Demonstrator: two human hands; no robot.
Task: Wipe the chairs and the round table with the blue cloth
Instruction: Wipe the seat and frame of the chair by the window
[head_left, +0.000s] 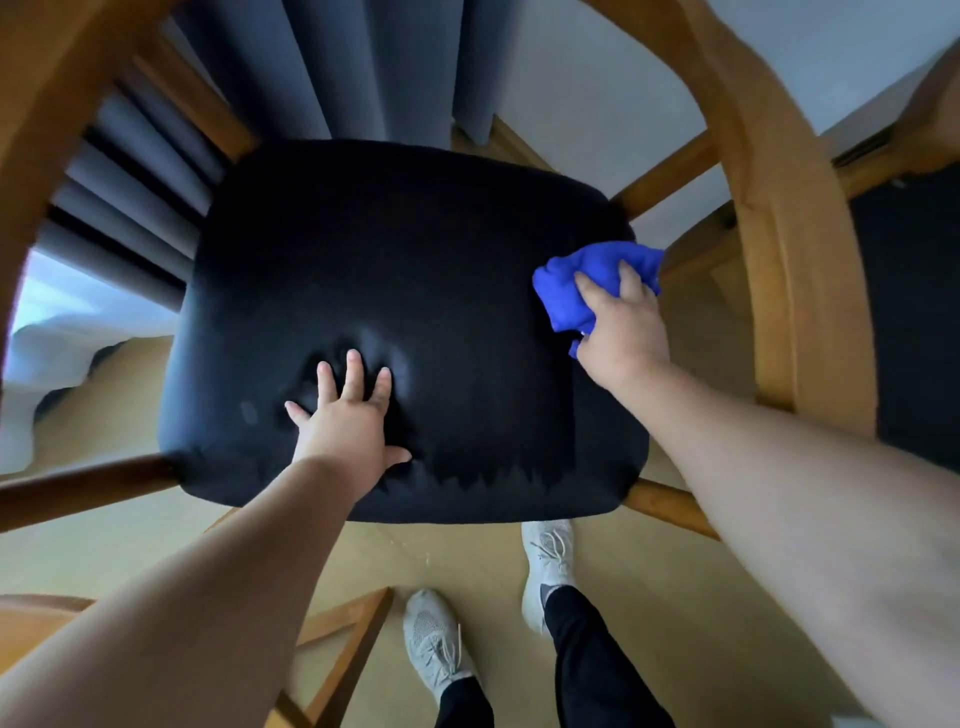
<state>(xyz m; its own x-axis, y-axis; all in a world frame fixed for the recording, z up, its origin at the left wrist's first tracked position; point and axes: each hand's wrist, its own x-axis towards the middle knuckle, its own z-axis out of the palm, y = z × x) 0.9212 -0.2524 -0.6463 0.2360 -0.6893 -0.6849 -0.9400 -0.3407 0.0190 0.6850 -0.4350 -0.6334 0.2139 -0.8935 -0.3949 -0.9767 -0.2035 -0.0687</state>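
Gripped blue cloth (582, 283) in right hand (626, 332) at right edge of seat (395, 249); braced with flat, spread left hand (347, 418); likely needed overlapping leftward strokes.

The left hand (345, 423) lies flat on the near left part of the chair seat (405, 260); the right hand (623, 332) grips the cloth (576, 283) on the seat's right edge. A curtain (374, 62) hangs behind the seat, and another chair (909, 322) stands just to its right

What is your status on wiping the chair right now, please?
Left hand flat, pressing the black seat cushion. Right hand grips the bunched blue cloth at the cushion's right edge. Wooden armrest close beside the cloth.
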